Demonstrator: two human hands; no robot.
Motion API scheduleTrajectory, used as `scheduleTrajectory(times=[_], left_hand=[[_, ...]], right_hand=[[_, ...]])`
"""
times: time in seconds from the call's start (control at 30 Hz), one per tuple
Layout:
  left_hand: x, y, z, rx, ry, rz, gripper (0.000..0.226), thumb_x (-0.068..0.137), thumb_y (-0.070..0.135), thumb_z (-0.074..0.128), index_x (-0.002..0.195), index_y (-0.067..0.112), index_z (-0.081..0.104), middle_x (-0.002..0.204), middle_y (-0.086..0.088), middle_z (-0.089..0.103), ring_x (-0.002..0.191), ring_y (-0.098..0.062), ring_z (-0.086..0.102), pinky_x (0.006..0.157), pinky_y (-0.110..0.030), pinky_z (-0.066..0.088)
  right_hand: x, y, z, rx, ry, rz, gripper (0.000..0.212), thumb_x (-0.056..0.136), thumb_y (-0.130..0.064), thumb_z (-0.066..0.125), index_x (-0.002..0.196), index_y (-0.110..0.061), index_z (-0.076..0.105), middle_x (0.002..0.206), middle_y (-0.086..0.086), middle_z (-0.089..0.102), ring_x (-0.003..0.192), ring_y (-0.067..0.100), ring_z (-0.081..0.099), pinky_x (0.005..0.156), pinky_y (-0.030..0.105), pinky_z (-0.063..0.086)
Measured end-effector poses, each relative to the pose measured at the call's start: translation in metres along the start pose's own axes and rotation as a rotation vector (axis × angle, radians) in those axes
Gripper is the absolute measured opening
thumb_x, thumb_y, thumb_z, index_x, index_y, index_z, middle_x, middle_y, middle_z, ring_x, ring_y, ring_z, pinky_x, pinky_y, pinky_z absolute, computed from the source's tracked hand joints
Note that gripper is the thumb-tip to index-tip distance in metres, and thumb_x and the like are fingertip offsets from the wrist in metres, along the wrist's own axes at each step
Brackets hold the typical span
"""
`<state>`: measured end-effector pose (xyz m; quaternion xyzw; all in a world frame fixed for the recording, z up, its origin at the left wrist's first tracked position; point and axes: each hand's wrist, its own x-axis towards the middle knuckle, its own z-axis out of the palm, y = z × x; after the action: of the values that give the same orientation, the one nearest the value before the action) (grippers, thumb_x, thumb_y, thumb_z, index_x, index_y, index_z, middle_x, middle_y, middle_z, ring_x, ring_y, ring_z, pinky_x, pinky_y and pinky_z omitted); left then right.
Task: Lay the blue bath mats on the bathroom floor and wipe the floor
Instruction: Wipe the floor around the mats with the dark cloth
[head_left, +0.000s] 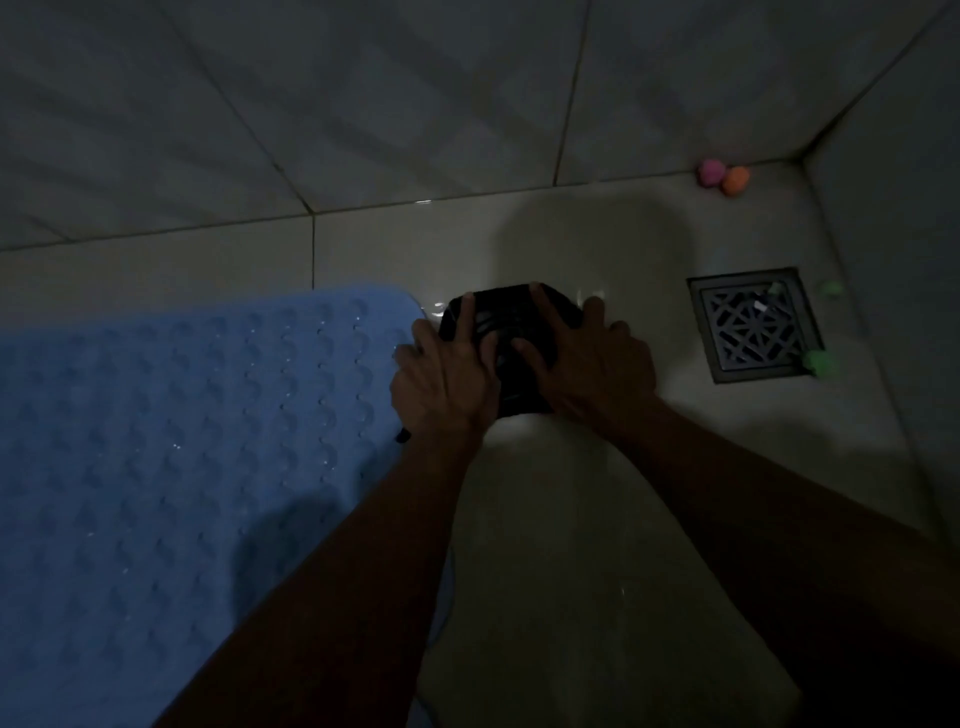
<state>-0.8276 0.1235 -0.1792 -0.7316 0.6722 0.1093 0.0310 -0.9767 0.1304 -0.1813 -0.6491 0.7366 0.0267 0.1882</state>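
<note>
A blue bath mat (171, 441) with rows of raised bumps lies flat on the tiled floor (587, 519) at the left. Just past its right end sits a dark folded cloth (506, 317) on the wet tile. My left hand (441, 374) presses down on the cloth's left part with straight fingers, its heel at the mat's edge. On the cloth's right part my right hand (592, 358) lies flat, fingers spread. Both forearms reach in from the bottom of the view. The room is dim.
A square dark metal floor drain (756, 325) sits in the floor to the right of the cloth. Small green bits (820, 362) lie by the drain, and a pink (710, 171) and an orange ball (736, 180) rest in the far corner. Tiled walls close the back and right.
</note>
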Motion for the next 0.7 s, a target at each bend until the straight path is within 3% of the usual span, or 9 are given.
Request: scheduleTrajectory(times=[0.13,0.27,0.33,0.53,0.7], left_hand=[[-0.013,-0.008,-0.001,0.003,-0.086,0.038,0.062,0.101,0.06,0.026,0.157,0.038,0.012,0.139,-0.016,0.038,0.114,-0.037,0.049,0.072,-0.04,0.042],[-0.026,-0.021,0.006,0.097,0.032,0.118,0.055,0.095,0.06,0.047,0.143,0.032,0.052,0.106,-0.013,0.061,0.077,-0.03,0.061,0.053,-0.028,0.027],[-0.03,-0.025,0.012,0.116,0.054,0.159,0.052,0.095,0.059,0.045,0.136,0.031,0.06,0.099,-0.011,0.062,0.069,-0.027,0.058,0.051,-0.026,0.024],[-0.038,-0.027,0.014,0.094,0.073,0.189,0.051,0.094,0.061,0.051,0.136,0.033,0.06,0.098,-0.01,0.063,0.067,-0.026,0.056,0.05,-0.026,0.023],[-0.046,-0.026,0.017,0.109,0.05,0.16,0.056,0.095,0.063,0.046,0.144,0.035,0.05,0.104,-0.013,0.064,0.071,-0.031,0.062,0.05,-0.028,0.038]], right_hand=[[-0.018,-0.004,0.0,-0.008,-0.028,0.029,0.071,0.094,-0.072,0.023,0.154,-0.048,-0.005,0.15,0.016,0.029,0.109,0.039,0.053,0.081,0.041,0.043],[-0.034,-0.009,-0.002,-0.044,-0.105,0.085,0.071,0.093,-0.074,0.022,0.153,-0.05,-0.008,0.151,0.016,0.028,0.109,0.039,0.056,0.083,0.041,0.045],[-0.039,-0.009,-0.002,-0.033,-0.131,0.119,0.072,0.092,-0.076,0.022,0.152,-0.052,-0.007,0.151,0.016,0.028,0.112,0.038,0.056,0.085,0.04,0.045],[-0.051,-0.01,0.0,-0.019,-0.15,0.124,0.074,0.091,-0.077,0.022,0.152,-0.052,-0.011,0.157,0.017,0.02,0.117,0.041,0.054,0.09,0.043,0.046],[-0.066,-0.005,0.014,0.044,-0.046,0.092,0.073,0.093,-0.074,0.028,0.154,-0.05,-0.005,0.153,0.018,0.025,0.108,0.041,0.056,0.083,0.041,0.046]])
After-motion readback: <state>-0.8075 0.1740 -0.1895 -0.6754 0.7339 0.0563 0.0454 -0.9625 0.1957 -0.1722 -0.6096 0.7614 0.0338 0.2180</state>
